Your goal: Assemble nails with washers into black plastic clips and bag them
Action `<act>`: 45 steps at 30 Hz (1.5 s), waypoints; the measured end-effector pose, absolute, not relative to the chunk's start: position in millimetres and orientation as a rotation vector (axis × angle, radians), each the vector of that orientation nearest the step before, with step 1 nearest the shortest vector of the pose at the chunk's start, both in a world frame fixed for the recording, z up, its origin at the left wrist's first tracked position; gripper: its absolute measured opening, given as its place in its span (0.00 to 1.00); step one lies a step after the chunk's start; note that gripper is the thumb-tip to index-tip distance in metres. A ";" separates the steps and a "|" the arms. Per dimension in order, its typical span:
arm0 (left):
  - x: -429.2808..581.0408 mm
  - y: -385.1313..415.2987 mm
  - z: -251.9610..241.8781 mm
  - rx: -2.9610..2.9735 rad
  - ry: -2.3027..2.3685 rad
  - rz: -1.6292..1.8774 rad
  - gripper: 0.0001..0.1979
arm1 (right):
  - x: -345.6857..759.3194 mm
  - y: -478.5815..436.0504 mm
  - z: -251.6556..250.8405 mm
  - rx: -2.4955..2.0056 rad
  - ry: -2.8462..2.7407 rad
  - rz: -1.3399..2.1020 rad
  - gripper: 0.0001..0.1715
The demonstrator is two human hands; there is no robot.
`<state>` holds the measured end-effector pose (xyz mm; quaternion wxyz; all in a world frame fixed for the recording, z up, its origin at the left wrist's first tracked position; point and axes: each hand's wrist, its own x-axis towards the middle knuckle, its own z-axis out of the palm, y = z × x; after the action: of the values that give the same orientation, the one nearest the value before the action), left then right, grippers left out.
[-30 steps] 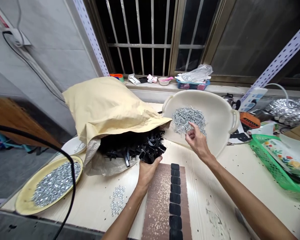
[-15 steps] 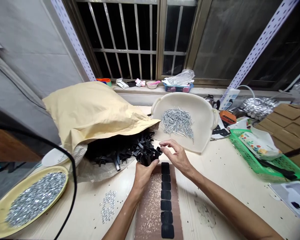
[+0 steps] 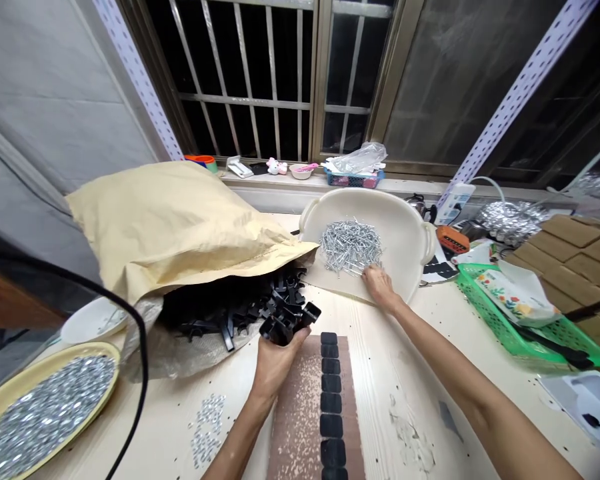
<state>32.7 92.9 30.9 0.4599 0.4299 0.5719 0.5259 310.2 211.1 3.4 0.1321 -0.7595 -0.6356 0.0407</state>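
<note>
My left hand [image 3: 276,365] is closed around a bunch of black plastic clips [image 3: 286,325], held above the far end of a brown board. My right hand [image 3: 380,287] reaches into a cream plastic basin [image 3: 405,220]. Its fingers are curled together at the front edge of a pile of thin silver screws [image 3: 350,245]; what lies between the fingertips is hidden. Down the brown board [image 3: 297,413] runs a row of black rounded-square pads [image 3: 331,403]. More black plastic clips [image 3: 230,323] spill from the mouth of a tan paper sack [image 3: 190,227].
A yellow dish [image 3: 111,380] of small silver metal pieces sits at the left, behind a hanging black cable [image 3: 144,360]. Loose silver pieces [image 3: 209,427] lie left of my left forearm. At right are a green basket [image 3: 480,313] and stacked cardboard boxes [image 3: 565,267].
My right hand has moved from beside the black clips, forward and right, to the screws in the basin. The left hand still grips its clips, slightly further left in view.
</note>
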 end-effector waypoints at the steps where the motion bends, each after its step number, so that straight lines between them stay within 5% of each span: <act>1: 30.1 91.9 30.0 1.069 1.401 1.310 0.17 | 308.4 208.0 6.6 -2.202 -1.840 0.108 0.13; 5: 22.0 89.1 28.8 1.096 1.336 1.413 0.17 | 294.7 176.3 41.3 -2.013 -1.854 0.054 0.17; 10: 27.0 91.1 33.3 1.133 1.281 1.405 0.16 | 256.3 118.7 100.0 -1.173 -2.051 0.167 0.13; 17: 33.1 84.6 34.2 1.295 1.243 1.294 0.15 | 228.4 92.5 120.5 -1.048 -2.379 -0.046 0.17; 21: 29.9 85.3 29.5 1.349 1.250 1.254 0.15 | 234.4 98.3 127.1 -0.945 -2.469 0.148 0.15; 28: 18.6 93.4 35.0 1.063 1.183 1.190 0.17 | 297.5 190.8 78.7 -1.876 -1.969 0.146 0.18; 35: 13.1 95.8 37.6 0.921 1.140 1.184 0.18 | 294.0 239.1 3.6 -2.173 -1.985 0.229 0.15; 45: 1.5 95.2 44.9 1.076 1.339 1.297 0.20 | 294.8 242.8 11.7 -2.419 -2.042 0.307 0.18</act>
<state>1.5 95.2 44.9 0.4748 0.4402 0.5474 0.5302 294.8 242.8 11.7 -0.0197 -0.7604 -0.6419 0.0966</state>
